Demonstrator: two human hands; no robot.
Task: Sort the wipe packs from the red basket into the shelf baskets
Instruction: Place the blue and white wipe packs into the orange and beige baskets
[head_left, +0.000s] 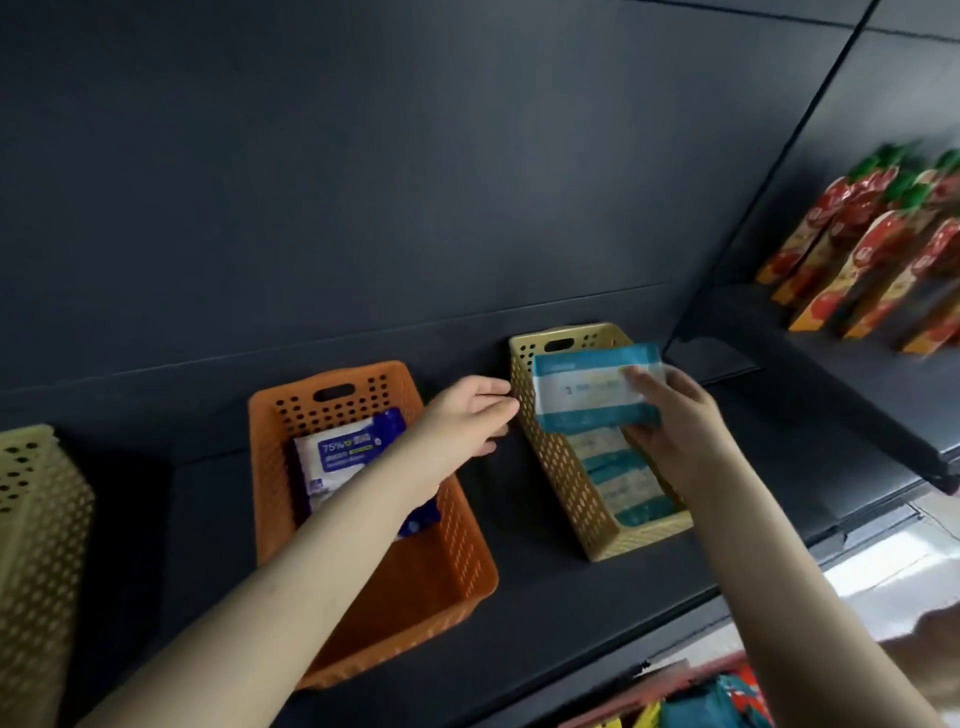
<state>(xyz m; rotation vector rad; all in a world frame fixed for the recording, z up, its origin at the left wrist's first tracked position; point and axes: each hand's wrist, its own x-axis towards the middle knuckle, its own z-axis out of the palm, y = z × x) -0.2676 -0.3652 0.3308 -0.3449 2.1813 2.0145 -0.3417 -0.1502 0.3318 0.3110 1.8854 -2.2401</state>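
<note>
Head view shows the right hand (675, 415) closed around a flat teal-and-white wipe pack (592, 392), thumb along its lower edge and fingers over its right end. She holds the pack above the back half of a pale yellow perforated plastic basket (550, 462), its printed face tipped up toward her and its long axis running left to right, across the basket's length. Beneath it, more teal-and-white packs (623, 483) lie stacked in a row toward the front wall, so the open room is at the rear, near the handle slot.

The left hand (467, 415) holds nothing; its fingers are loosely curled, the tips at the yellow basket's left rim, though I cannot tell whether they touch it. Its forearm crosses over an orange perforated plastic basket (447, 566), where a blue-and-white wipe pack (345, 457) lies toward the back with bare floor in front.

A dark strip of the black shelf (545, 613) separates the two baskets. Another pale yellow basket (36, 545) stands at the far left edge. Red-and-orange pouches (872, 244) lean on the neighbouring shelf, right. A red basket's rim (675, 686) peeks in below.
</note>
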